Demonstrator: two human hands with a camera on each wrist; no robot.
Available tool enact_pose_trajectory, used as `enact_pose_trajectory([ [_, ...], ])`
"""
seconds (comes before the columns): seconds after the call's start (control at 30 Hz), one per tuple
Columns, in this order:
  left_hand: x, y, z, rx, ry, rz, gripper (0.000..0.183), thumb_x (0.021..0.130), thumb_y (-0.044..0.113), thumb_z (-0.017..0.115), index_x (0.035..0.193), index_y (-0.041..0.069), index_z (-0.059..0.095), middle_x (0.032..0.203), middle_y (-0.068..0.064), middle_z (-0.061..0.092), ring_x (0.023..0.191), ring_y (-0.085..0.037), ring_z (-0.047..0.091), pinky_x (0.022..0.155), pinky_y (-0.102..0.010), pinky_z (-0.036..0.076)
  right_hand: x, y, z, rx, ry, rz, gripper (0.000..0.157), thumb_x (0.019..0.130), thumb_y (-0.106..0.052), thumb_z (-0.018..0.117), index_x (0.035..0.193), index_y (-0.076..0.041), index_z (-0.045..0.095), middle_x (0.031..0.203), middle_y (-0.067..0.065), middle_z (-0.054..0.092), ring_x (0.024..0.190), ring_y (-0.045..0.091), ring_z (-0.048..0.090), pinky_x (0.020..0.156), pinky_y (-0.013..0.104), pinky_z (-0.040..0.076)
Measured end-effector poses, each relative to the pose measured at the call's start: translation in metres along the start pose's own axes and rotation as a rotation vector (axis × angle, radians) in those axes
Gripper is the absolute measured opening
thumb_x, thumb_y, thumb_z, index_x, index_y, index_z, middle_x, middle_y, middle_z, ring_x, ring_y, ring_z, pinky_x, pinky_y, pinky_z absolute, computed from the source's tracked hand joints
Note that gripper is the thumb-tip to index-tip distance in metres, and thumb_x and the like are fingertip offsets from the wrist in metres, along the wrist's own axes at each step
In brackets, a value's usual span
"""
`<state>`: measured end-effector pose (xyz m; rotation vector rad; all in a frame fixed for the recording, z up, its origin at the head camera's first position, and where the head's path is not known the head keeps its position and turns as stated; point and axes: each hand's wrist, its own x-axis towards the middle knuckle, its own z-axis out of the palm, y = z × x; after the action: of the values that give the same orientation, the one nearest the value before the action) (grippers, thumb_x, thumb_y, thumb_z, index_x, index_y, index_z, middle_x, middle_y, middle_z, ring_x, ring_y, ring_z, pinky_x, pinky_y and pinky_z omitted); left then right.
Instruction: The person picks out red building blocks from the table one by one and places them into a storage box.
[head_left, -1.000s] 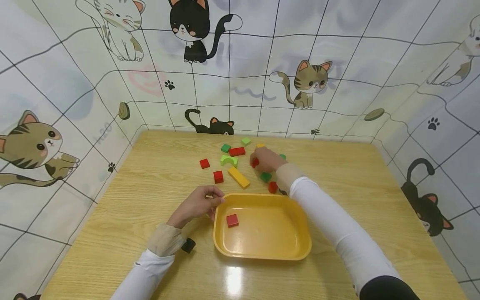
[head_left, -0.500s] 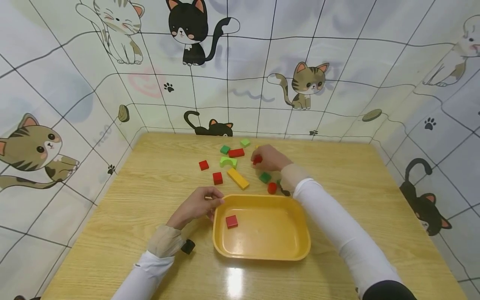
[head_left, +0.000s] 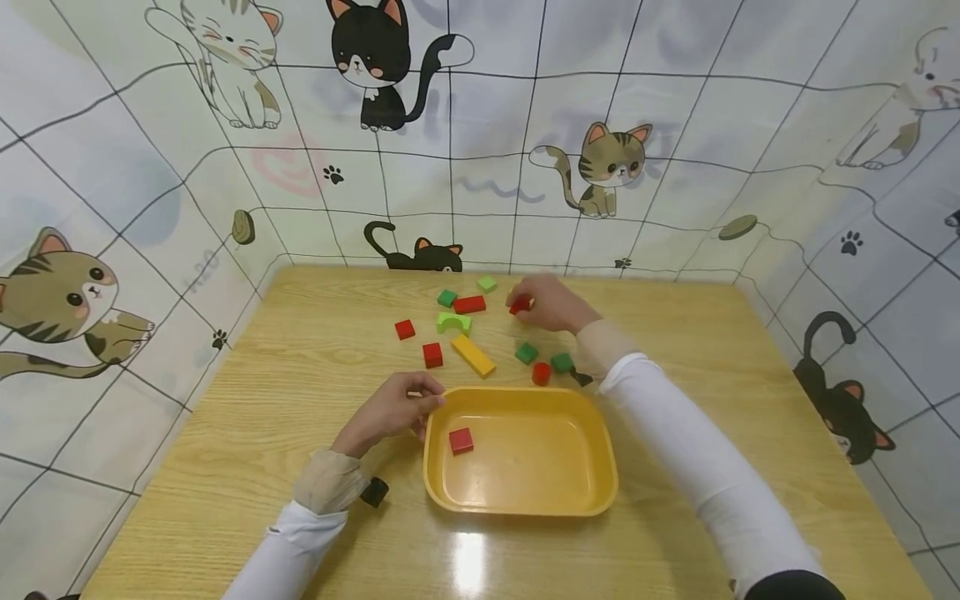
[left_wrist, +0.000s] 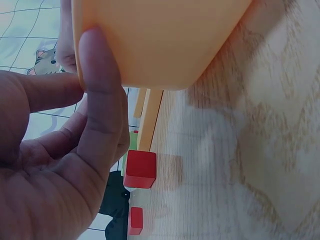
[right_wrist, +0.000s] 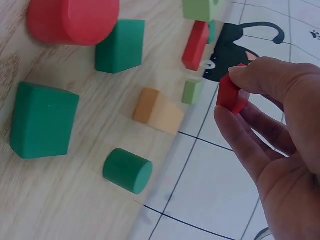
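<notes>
My left hand [head_left: 393,412] pinches the left rim of a yellow plastic tray [head_left: 600,492], thumb and finger on either side of the wall in the left wrist view. Inside the tray lies one red block [head_left: 461,441]. Toward the far side of the table, my right hand [head_left: 553,302] holds a small red block [right_wrist: 230,95] between thumb and fingertips. The right wrist view shows a green cylinder [right_wrist: 128,171] and a yellow-orange block [right_wrist: 157,110] near that hand; in the head view the hand covers them.
Several loose blocks lie beyond the tray, among them a long yellow block [head_left: 473,356], a light green arch [head_left: 453,322] and a red cylinder [head_left: 541,373]. A black block [head_left: 374,492] lies beside the left wrist. Cat-print cloth [head_left: 495,117] surrounds the wooden table [head_left: 690,350].
My right hand has shifted to the right and farther from me with the red block, uncovering a green block near the tray. My left hand stays on the tray's rim.
</notes>
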<state>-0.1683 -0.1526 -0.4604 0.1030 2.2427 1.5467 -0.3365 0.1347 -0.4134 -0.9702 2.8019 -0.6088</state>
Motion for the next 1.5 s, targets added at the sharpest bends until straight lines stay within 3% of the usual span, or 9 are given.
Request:
enact_pose_trajectory([
  [0.33,0.001,0.004,0.0,0.019,0.016,-0.025,0.018,0.101,0.013,0.065,0.115,0.002,0.067,0.099,-0.012,0.063,0.056,-0.016,0.061,0.057,-0.033,0.061,-0.016,-0.016,-0.014,0.047,0.059,-0.084,0.018,0.091,-0.005,0.071,0.109,-0.006,0.076,0.104,0.009,0.07,0.093,0.024,0.064,0.087,0.038,0.06],
  [0.8,0.003,0.004,0.001,0.005,0.025,-0.049,0.016,0.1,0.012,0.066,0.114,0.004,0.068,0.102,-0.014,0.063,0.056,-0.017,0.061,0.056,-0.031,0.061,-0.039,-0.056,-0.023,0.063,0.039,-0.152,0.018,0.094,-0.008,0.073,0.111,-0.011,0.076,0.109,0.004,0.068,0.1,0.021,0.064,0.093,0.037,0.062],
  [1.13,0.003,0.007,0.002,-0.001,0.022,-0.043,0.017,0.1,0.013,0.066,0.114,0.003,0.068,0.106,-0.019,0.064,0.056,-0.017,0.062,0.056,-0.031,0.061,-0.053,-0.084,-0.014,0.065,0.031,-0.285,0.015,0.093,-0.008,0.074,0.108,-0.01,0.075,0.11,0.002,0.068,0.096,0.018,0.064,0.088,0.033,0.062],
  [1.5,0.003,0.007,0.002,0.01,0.031,-0.042,0.017,0.1,0.013,0.066,0.113,0.003,0.068,0.104,-0.018,0.064,0.055,-0.017,0.061,0.056,-0.032,0.062,-0.068,-0.095,0.001,0.048,-0.023,-0.324,0.017,0.092,-0.01,0.075,0.108,-0.015,0.074,0.111,-0.002,0.066,0.1,0.015,0.063,0.094,0.03,0.06],
])
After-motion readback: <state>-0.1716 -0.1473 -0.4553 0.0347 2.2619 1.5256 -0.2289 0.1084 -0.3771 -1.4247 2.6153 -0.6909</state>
